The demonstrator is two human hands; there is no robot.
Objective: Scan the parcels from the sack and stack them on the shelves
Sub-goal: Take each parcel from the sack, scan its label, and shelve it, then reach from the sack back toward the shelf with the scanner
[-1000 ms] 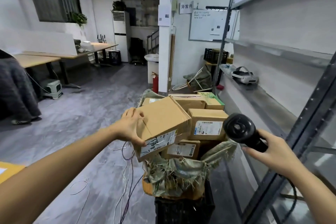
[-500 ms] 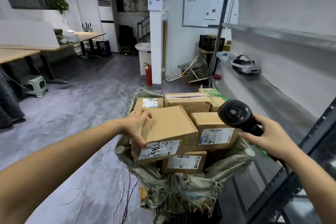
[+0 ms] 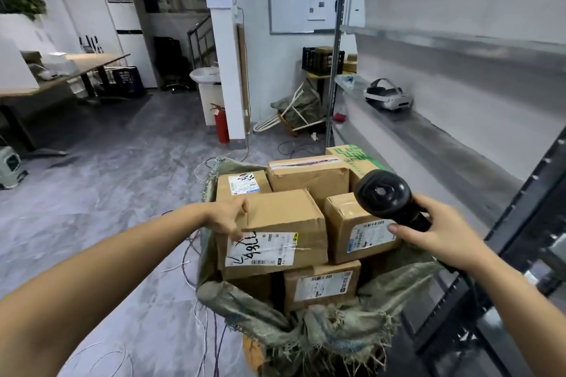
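Now my left grip clasps the near box, label toward me, for the scanner clenched in my right grip.

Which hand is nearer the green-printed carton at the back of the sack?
Right. The right hand holds the scanner just in front of the green-printed carton; the left hand grips the scribbled-label box farther left.

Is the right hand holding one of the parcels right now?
No, the right hand grips the black scanner, while the left hand holds the parcel.
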